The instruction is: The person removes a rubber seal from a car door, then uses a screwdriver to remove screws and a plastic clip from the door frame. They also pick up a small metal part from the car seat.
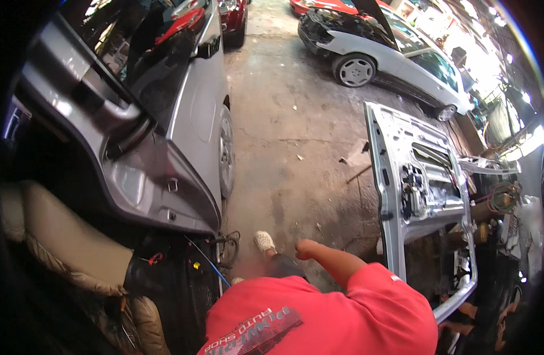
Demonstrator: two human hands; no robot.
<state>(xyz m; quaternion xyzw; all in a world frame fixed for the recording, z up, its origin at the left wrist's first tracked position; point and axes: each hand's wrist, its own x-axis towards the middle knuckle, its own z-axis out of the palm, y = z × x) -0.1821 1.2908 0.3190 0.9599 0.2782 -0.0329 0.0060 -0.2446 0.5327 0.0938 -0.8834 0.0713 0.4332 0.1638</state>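
My right hand hangs in front of my red shirt, over the concrete floor. Its fingers look curled into a loose fist, and nothing shows in or sticking out of it. It touches nothing. To its right stands a detached silver car door, its inner side bare, with openings and dark mechanism parts showing. My left hand is out of view. On the left is a grey car with an opened door. Below my hand, one white shoe is planted on the floor.
Inside the grey car is a tan seat; a blue rod or hose and cables lie by the sill. A silver car with its hood up stands far right. Loose parts and coiled hoses crowd the right side.
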